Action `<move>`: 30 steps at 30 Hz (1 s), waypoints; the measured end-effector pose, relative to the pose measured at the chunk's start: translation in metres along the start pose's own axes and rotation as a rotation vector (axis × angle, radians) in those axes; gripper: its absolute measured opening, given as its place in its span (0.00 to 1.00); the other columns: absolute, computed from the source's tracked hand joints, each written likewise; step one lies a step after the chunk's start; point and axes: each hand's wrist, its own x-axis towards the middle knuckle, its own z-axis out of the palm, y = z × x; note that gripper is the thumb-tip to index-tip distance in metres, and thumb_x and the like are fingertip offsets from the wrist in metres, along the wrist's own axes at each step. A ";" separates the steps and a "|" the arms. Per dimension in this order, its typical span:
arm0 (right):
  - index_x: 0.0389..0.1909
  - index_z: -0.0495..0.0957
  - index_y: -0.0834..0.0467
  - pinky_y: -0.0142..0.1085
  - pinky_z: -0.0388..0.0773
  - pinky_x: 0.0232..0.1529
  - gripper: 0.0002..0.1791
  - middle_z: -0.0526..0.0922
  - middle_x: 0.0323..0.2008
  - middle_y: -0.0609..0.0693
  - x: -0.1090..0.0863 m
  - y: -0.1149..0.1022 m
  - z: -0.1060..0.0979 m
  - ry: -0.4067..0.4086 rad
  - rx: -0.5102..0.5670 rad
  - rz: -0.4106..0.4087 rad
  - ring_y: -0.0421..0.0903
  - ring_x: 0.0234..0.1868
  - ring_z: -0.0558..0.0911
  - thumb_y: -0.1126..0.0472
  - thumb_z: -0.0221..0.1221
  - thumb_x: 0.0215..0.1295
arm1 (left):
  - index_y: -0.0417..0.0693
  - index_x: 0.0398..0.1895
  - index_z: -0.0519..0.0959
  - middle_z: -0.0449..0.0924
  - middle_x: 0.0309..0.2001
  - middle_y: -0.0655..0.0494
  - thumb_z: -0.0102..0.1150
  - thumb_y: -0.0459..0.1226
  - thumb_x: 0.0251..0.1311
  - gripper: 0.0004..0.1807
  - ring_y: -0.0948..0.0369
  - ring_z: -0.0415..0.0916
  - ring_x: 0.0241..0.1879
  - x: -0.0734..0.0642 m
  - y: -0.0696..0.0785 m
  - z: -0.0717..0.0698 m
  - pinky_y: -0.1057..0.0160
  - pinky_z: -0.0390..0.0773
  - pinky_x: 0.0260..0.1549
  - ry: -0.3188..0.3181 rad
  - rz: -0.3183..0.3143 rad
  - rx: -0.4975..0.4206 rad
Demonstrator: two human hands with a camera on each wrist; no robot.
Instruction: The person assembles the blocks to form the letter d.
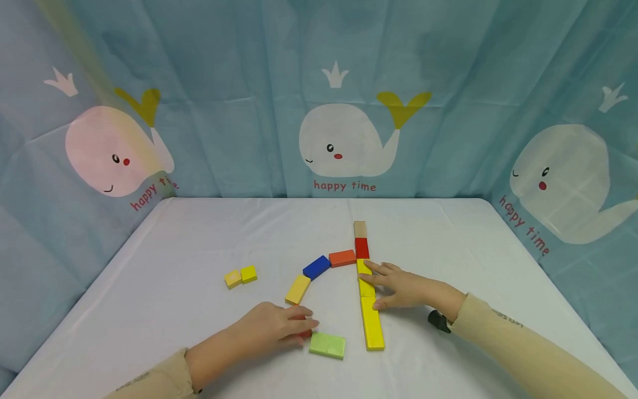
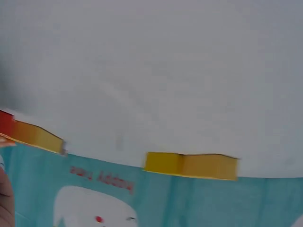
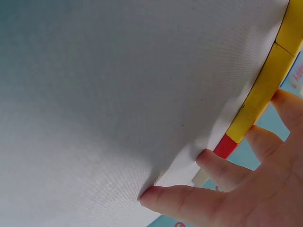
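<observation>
My left hand (image 1: 266, 328) has its fingers around a red block (image 1: 306, 333), which is mostly hidden beneath them. A light green block (image 1: 327, 345) lies just to its right, and a pale yellow block (image 1: 298, 289) sits beyond the fingertips. With fingers spread and fairly straight, my right hand (image 1: 406, 287) rests at the yellow blocks (image 1: 372, 324) that make a straight line. That line continues away with a red block (image 1: 361, 248) and a plain wood block (image 1: 360, 229). From it, an orange-red block (image 1: 342, 258) and a blue block (image 1: 316, 267) curve round toward the left hand.
Two small yellow blocks (image 1: 233, 279) lie together at the left of the white tabletop (image 1: 174, 310). A small black object (image 1: 438, 321) is beside the right sleeve. Blue curtains (image 1: 239, 144) with whale prints stand behind the table and at both sides.
</observation>
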 end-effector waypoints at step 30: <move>0.73 0.62 0.50 0.66 0.59 0.61 0.41 0.47 0.76 0.54 -0.002 -0.002 -0.001 0.002 -0.007 -0.021 0.67 0.72 0.51 0.43 0.63 0.61 | 0.50 0.60 0.77 0.81 0.52 0.46 0.70 0.39 0.53 0.28 0.54 0.82 0.32 -0.092 -0.090 -0.012 0.59 0.78 0.25 0.049 -0.563 0.124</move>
